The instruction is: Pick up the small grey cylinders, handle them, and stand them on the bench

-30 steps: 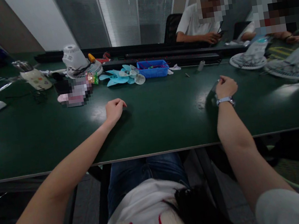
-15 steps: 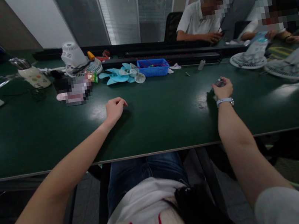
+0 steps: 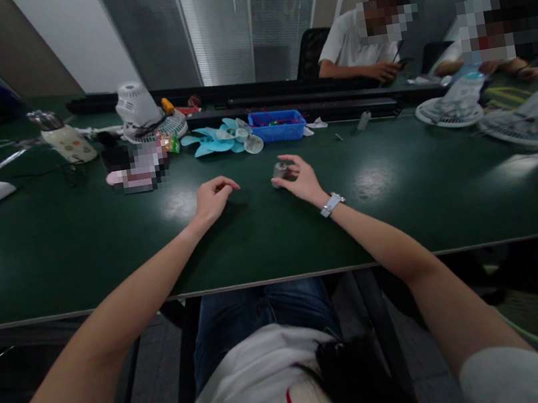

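The right fingers point(image 3: 297, 159) pinch a small grey cylindrical part point(image 3: 278, 174), thumb on its near side; they have just brought it inward over the worktop point(image 3: 256, 250). So it is now near the left hand point(image 3: 213, 203), probably easy to reach. The left fingers are loosely curled and appear to grasp nothing. Beyond the fingertips lie the light-blue fan blades point(image 3: 214, 144) and a blue bin point(image 3: 281, 132); farther right, a small clear cylinder point(image 3: 363, 121).
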Available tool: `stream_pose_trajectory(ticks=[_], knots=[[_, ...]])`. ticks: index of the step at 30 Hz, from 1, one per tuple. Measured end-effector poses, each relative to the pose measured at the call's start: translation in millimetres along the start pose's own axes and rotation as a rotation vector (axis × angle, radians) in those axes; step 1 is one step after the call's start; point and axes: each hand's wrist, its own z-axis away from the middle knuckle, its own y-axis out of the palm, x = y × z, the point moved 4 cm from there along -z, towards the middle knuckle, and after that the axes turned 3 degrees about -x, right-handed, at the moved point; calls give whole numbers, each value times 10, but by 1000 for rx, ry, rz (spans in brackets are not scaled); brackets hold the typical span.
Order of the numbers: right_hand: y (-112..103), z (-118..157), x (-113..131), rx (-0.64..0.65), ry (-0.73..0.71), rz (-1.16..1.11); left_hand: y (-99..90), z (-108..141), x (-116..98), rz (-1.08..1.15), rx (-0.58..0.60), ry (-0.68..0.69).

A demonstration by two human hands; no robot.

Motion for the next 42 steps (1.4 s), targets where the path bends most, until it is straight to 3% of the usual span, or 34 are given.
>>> stream_pose_trajectory(ticks=[2,5,9,15,23,26,33,42], knots=[[270,110,119,104,-23,-57,24,48,-109,35,41,103],[417,199,159,169,-19,-89,97,96,-232,17,78,206],[419,191,103,183,-3,-126,248,63,-285,-35,115,257],[420,206,142,192,-33,-121,366,-74,-256,-60,57,272],[403,230,212,192,-46,-73,302,-98,-303,-111,-50,312],[377,236,207,172,-41,-78,206,-87,-220,-149,-87,299],[314,265,224,147,2,-77,120,-97,125,-290,-4,179],[298,259,172,187,21,-48,139,-101,173,-366,45,140]])
